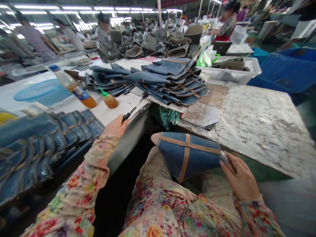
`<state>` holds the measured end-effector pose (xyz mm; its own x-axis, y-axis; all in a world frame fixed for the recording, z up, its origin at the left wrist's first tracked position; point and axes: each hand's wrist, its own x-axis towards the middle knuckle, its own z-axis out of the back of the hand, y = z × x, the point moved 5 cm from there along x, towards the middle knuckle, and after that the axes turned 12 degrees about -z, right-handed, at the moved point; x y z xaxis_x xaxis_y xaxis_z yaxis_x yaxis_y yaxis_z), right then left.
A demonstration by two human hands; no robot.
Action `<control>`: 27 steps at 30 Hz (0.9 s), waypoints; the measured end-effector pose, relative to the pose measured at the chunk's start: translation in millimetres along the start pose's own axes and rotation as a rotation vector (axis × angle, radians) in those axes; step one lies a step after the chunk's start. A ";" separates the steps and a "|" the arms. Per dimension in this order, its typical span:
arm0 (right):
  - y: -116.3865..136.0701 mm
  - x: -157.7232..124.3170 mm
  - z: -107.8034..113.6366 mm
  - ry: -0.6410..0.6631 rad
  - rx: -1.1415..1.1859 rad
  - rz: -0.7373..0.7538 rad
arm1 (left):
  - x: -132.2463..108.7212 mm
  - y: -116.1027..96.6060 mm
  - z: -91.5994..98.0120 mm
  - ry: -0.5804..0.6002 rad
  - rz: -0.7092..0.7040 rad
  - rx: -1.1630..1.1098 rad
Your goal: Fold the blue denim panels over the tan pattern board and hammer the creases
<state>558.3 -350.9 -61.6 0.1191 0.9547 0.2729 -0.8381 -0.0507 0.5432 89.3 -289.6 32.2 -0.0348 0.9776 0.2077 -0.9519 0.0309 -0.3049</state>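
Note:
My left hand (116, 126) is closed around the black handle of a slim tool (133, 109) with a metal shaft and a small dark head, held out at the table edge. Over my lap, a blue leather boot upper (199, 156) with tan crossing straps tapers to a pale tip at its left. Its right end is in my right hand (240, 176), fingers bent around it. Something smooth and greyish shows between those fingers; I cannot make out what. Close to the tool's head lies a layered stack of blue leather uppers (170, 79).
More strapped blue uppers (66, 128) lie at left. A tilted bottle of amber liquid (79, 92) and a small green-tipped bottle (110, 99) stand near the tool. A white worktop (266, 118) and bin (234, 74) are at right. People work behind.

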 end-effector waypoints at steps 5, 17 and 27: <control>-4.7 5.5 -11.3 0.100 0.077 -0.081 | 19.1 47.6 -8.3 0.051 0.082 0.183; -17.2 34.1 -16.5 0.274 0.331 -0.332 | -23.6 -45.0 -95.4 0.157 -0.224 -0.323; 138.0 47.0 57.7 0.173 0.352 0.018 | -38.3 -37.9 -154.1 0.331 0.233 -0.960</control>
<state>478.9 -329.9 72.0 -0.0110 0.9866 0.1631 -0.6015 -0.1368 0.7871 173.6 -296.1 -107.5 0.0361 0.9844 -0.1724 -0.2849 -0.1553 -0.9459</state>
